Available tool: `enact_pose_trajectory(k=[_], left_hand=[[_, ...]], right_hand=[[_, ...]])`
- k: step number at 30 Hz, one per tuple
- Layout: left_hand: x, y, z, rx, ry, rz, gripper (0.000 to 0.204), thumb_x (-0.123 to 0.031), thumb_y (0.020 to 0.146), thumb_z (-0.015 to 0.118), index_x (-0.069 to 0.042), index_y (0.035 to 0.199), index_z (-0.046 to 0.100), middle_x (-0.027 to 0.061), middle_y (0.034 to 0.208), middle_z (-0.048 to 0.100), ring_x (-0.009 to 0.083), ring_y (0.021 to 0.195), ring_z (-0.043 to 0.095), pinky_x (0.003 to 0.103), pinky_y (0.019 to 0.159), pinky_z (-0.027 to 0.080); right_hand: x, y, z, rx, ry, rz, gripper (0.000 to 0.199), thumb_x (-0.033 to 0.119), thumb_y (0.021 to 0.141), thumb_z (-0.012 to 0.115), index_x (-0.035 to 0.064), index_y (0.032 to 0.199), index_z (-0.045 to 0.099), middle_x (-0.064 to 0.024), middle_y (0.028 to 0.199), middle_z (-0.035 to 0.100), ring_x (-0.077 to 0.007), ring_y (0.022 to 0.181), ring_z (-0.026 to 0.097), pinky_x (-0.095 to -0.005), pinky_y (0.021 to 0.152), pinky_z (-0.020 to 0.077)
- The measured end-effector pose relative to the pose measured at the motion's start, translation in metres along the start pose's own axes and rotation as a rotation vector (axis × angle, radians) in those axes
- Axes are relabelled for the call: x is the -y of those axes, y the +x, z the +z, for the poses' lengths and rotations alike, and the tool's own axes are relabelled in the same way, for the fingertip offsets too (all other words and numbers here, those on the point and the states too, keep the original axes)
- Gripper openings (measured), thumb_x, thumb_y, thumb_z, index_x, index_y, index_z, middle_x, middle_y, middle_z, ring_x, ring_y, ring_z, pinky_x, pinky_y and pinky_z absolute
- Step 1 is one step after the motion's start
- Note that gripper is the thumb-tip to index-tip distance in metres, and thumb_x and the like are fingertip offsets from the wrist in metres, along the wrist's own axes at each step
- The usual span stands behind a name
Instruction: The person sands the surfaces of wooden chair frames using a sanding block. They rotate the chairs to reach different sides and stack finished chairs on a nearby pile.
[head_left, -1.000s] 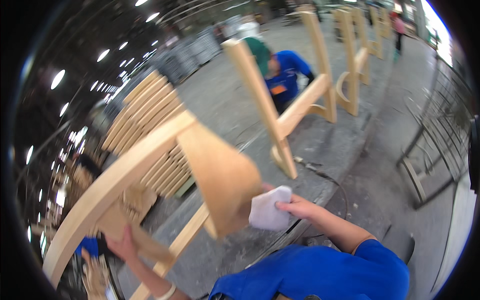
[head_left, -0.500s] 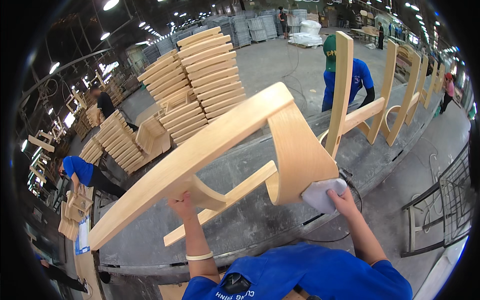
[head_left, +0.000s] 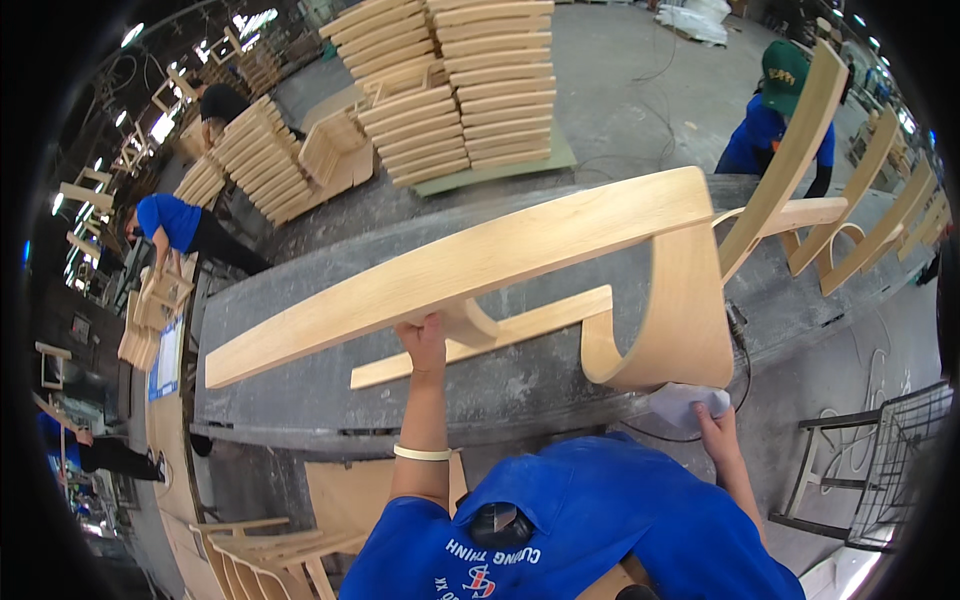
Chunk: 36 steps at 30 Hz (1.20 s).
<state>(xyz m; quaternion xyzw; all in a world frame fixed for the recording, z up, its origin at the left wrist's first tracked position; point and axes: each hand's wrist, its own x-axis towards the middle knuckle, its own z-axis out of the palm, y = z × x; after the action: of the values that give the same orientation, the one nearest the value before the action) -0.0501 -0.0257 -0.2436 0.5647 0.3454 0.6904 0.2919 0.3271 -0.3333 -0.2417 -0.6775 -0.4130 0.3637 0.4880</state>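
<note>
A pale wooden chair frame [head_left: 470, 262], with two long side rails joined by bent plywood, is held tilted over the grey table. My left hand [head_left: 425, 340] is closed on the frame's inner curved cross-piece, below the nearer-to-top rail; its fingertips are partly hidden. At the right end a wide bent plywood panel [head_left: 690, 310] curves down in a U shape. My right hand [head_left: 717, 432] grips a thin white pad [head_left: 688, 403], pressed up against the underside of that panel's bend. Whether the pad is cloth or abrasive sheet I cannot make out.
The long grey table [head_left: 300, 300] carries a row of similar frames [head_left: 865, 190] at right, by a co-worker in a green cap [head_left: 785, 75]. Stacked wooden parts [head_left: 500, 80] stand behind. A black wire rack [head_left: 905, 450] is right; a wooden frame [head_left: 270, 545] lies lower left.
My view has shifted. The chair frame now lies flatter, its right end lower. My right hand and the white pad have moved from the panel's outer side to beneath its bend. My left hand keeps its hold.
</note>
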Motion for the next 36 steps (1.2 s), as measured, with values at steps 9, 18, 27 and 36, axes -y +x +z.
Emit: enact_pose_trajectory(k=[9,18,27,36], left_hand=[[-0.063,-0.007,-0.029,0.055,0.319,-0.353,0.052,-0.004,0.077,0.075,0.0,0.124,0.054,0.0128,0.121,0.061,0.0229,0.11,0.059,0.037,0.095,0.047],[-0.047,-0.024,-0.056,0.169,0.458,0.062,0.034,-0.012,0.092,0.059,0.006,0.12,0.055,0.0157,0.119,0.06,0.0253,0.109,0.056,0.037,0.095,0.043],[-0.053,-0.027,-0.056,0.151,0.49,-0.069,0.031,-0.011,0.093,0.057,0.007,0.118,0.056,0.0168,0.118,0.061,0.0252,0.108,0.056,0.037,0.094,0.044],[-0.049,-0.015,-0.042,0.053,0.439,-0.198,0.034,-0.014,0.094,0.055,0.007,0.12,0.054,0.0151,0.12,0.059,0.0236,0.111,0.055,0.036,0.095,0.043]], right_hand=[[0.064,-0.01,-0.108,0.245,-0.332,0.129,0.019,0.008,0.086,0.063,0.001,0.104,0.067,-0.0069,0.103,0.066,-0.0193,0.096,0.062,-0.0301,0.085,0.0484],[0.179,-0.033,-0.06,-0.332,-0.625,-0.643,0.026,0.009,0.085,0.062,0.0012,0.11,0.063,-0.018,0.118,0.061,-0.0301,0.11,0.059,-0.0386,0.092,0.0472],[0.181,-0.004,0.003,-0.027,-1.012,-0.85,0.049,0.01,0.071,0.065,0.0086,0.12,0.061,-0.0131,0.13,0.055,-0.0342,0.121,0.053,-0.044,0.094,0.0447],[0.203,0.029,0.027,-0.099,-0.972,-0.918,0.041,0.011,0.08,0.059,-0.0001,0.119,0.061,-0.0149,0.129,0.056,-0.0335,0.121,0.054,-0.0441,0.101,0.0426]])
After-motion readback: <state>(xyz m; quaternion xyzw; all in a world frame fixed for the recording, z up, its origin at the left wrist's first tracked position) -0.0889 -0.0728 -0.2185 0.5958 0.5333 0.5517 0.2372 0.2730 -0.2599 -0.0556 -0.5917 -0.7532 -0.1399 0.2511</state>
